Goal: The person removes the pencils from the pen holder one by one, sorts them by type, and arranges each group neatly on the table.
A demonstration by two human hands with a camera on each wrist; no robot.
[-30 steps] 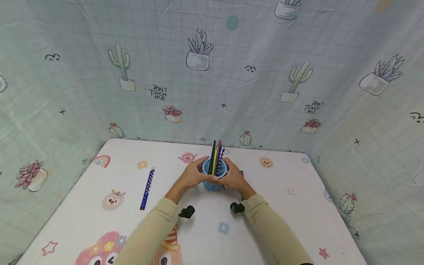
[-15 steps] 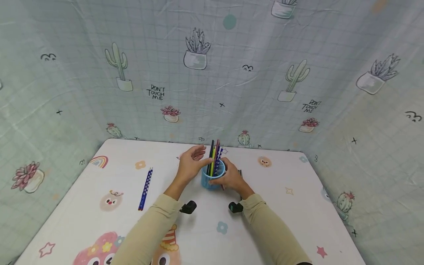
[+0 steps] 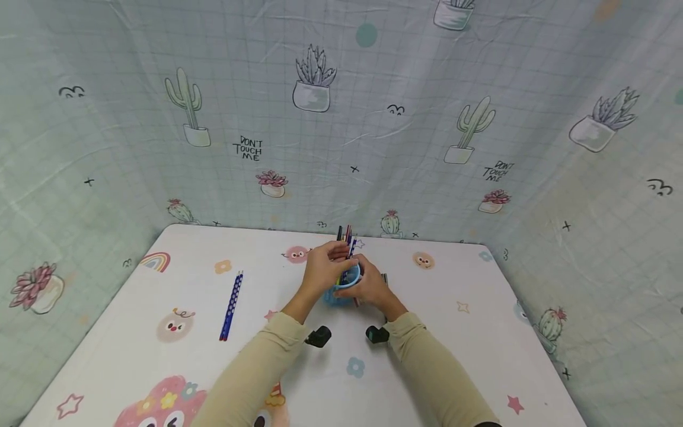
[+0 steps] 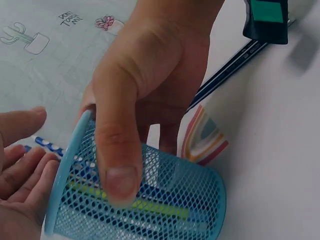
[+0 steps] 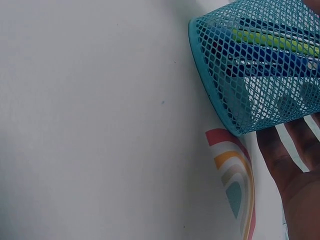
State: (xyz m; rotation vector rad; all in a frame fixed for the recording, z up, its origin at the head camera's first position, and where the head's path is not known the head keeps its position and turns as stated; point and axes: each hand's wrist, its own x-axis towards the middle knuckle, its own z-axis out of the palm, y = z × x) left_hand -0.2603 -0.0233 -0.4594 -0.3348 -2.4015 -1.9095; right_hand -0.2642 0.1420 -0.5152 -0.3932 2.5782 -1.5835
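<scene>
A light blue mesh pencil cup (image 3: 337, 298) stands near the table's middle, several pencils (image 3: 350, 232) leaning up out of it. Gripping its side is my right hand (image 3: 370, 284); the left wrist view shows that thumb (image 4: 120, 170) across the mesh. My left hand (image 3: 320, 268) is at the cup's mouth, partly hiding the pencils. Seen close up, the left fingers (image 4: 30, 185) and thumb are spread apart beside the pencil ends (image 4: 47, 144). Dark blue and lime green pencils show through the mesh in the right wrist view.
Two dark blue patterned pencils (image 3: 231, 305) lie side by side on the white table (image 3: 437, 367), left of the cup. Dark striped pencils (image 4: 225, 72) lie by the right wrist, mostly hidden in the head view. A printed cloth (image 3: 373, 136) hangs behind and beside the table.
My left hand has let go of the cup, lifted up to the left, then moved back right to the pencils at its mouth. My right hand keeps its grip on the cup.
</scene>
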